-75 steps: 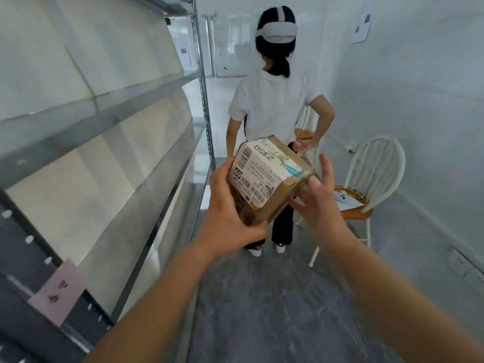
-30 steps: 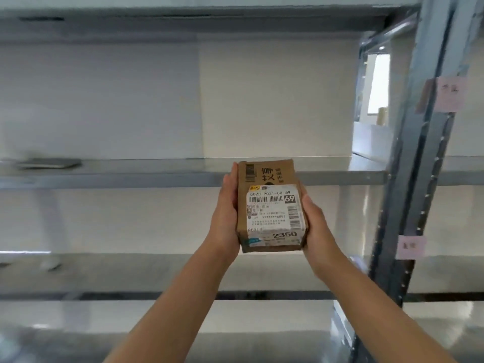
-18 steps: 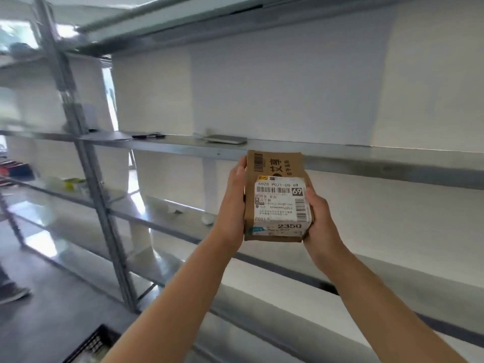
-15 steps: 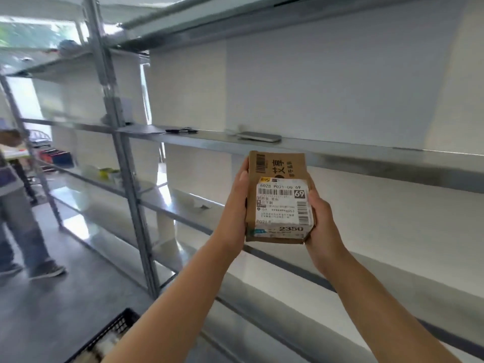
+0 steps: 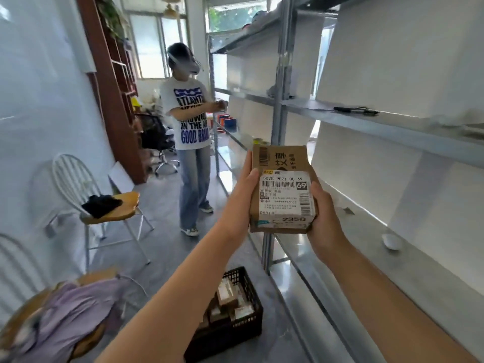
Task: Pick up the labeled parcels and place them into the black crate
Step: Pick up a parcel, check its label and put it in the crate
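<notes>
I hold a brown cardboard parcel (image 5: 281, 189) with a white shipping label at chest height, label facing me. My left hand (image 5: 242, 197) grips its left side and my right hand (image 5: 323, 218) grips its right side and lower corner. The black crate (image 5: 235, 326) stands on the floor below my left forearm, beside the shelf post, with several parcels inside. My forearm hides the crate's left part.
A metal shelf rack (image 5: 366, 121) runs along the right, with pens on one shelf. A person (image 5: 192, 137) with a headset stands ahead in the aisle. One white chair (image 5: 104, 205) stands at left, another with purple cloth (image 5: 70, 313) at lower left.
The view has swung left from the shelves to the aisle. The crate is now fully in view below my arms. Both hands keep the same hold on the parcel.
</notes>
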{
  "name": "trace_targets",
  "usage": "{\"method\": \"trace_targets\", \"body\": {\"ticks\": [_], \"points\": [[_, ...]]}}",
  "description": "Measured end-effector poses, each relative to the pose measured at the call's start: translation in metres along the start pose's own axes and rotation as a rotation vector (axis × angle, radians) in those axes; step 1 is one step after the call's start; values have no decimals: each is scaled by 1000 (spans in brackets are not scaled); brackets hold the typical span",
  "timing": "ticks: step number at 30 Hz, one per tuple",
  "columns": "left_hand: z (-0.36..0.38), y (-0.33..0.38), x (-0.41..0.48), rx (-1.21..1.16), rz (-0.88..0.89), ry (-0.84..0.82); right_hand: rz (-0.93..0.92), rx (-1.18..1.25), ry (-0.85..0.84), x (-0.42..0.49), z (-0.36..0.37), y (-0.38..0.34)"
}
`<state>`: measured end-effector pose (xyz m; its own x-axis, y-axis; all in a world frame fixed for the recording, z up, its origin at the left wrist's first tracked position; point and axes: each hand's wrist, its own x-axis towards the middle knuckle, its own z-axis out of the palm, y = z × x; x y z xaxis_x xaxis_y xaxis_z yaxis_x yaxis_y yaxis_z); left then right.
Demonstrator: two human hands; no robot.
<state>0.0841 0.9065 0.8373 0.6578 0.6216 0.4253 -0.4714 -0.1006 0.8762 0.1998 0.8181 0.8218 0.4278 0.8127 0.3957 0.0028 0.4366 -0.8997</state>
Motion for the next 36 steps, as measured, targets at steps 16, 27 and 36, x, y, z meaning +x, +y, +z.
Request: {"method": "trace_targets", "body": {"ticks": [16, 27, 36], "points": [[-116, -84, 81, 178, -123, 391, 230, 13, -360, 159, 9, 146], [-299, -234, 166, 184, -471, 367, 478, -171, -190, 272, 49, 343], [-362, -454, 165, 19, -793, 361, 764, -430, -94, 281, -23, 546]]}}
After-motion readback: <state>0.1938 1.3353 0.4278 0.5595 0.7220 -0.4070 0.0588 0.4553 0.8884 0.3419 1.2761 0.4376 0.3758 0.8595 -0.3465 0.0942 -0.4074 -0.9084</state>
